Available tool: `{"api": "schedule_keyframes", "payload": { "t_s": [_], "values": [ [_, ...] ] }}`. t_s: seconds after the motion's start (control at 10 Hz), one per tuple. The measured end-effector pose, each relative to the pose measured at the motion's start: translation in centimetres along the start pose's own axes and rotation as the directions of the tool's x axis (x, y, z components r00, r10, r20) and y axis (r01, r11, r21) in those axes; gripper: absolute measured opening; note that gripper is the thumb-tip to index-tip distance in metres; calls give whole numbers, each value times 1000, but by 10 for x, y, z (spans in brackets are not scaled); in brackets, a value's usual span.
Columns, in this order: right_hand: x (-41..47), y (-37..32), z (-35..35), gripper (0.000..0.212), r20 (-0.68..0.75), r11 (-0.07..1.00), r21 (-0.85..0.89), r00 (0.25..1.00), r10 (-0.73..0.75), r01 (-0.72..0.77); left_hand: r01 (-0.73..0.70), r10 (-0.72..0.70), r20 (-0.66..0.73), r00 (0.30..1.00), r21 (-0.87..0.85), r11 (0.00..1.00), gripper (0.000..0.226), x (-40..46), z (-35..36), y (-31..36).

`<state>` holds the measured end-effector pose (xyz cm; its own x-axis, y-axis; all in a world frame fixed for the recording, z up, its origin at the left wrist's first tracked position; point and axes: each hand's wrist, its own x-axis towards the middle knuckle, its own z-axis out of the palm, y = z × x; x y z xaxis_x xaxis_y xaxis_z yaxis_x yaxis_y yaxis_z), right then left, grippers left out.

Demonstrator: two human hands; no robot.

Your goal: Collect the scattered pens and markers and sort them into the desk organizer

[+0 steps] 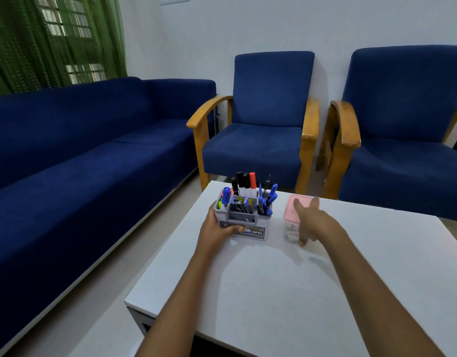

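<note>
Organizer [244, 222], grey plastic with several compartments, stands upright near the far left corner of the white table [261, 292], just inside the left edge. A printed label runs across its front wall. Rear compartment: markers [245, 185] standing upright, black caps and one red cap. Right compartment: blue pens [270, 198] leaning toward the right. Left compartment: a blue-capped marker with green and orange highlighters [225, 198]. Centre front compartment: small dark items, too small to tell apart.

Left hand [217, 231] grips the organizer at its near left corner: palm against the left wall, thumb laid across the front wall just left of the label. Grip closed on the organizer.

Right hand [308, 220] blurred, fingers spread wide, holding nothing. It sits over a small clear box with a pink lid [294, 211]; whether the palm touches the lid cannot be told. The box stands just right of the organizer, near the far edge of the table, a small gap between the two. White contents show through its wall, unclear what.

Rest of table surface bare white; no loose pens seen on it. Beyond the far edge: two blue armchairs [261, 119] with wooden arms. Along the left: blue sofa [80, 150], green curtain [54, 39] behind it.
</note>
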<state>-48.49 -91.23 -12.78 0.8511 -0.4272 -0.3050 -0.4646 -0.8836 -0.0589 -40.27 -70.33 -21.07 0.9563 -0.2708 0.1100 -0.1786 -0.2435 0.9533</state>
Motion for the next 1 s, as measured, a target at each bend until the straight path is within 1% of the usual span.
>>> {"api": "schedule_keyframes", "payload": {
  "t_s": [0.1,0.2,0.3,0.5,0.6,0.8,0.9,1.0],
  "values": [
    [12,-15,14,97,-104,998,-25,993,-59,57,6,-6,-9,1000,7,1000,82,0,0,1],
    [19,-20,20,94,-128,996,-29,988,-85,82,23,-23,-32,999,14,1000,73,2,1,1],
    [17,-17,22,92,-135,993,-14,984,-116,115,21,-20,-44,999,34,999,70,3,2,-1],
    [13,-14,24,88,-163,990,4,977,-135,138,33,-29,-54,998,62,998,69,2,4,3],
    [12,-14,25,87,-166,990,7,976,-141,144,47,-42,-50,998,86,995,65,3,4,3],
    [5,-15,22,88,-143,990,29,981,-135,140,56,-53,-49,997,81,995,67,0,4,4],
    [-1,-14,18,93,-105,988,91,988,-117,127,79,-78,-36,996,20,997,72,-6,6,2],
    [-9,-15,20,90,-352,965,192,931,-101,178,82,-52,-307,950,87,993,73,-16,13,1]
  ]
}}
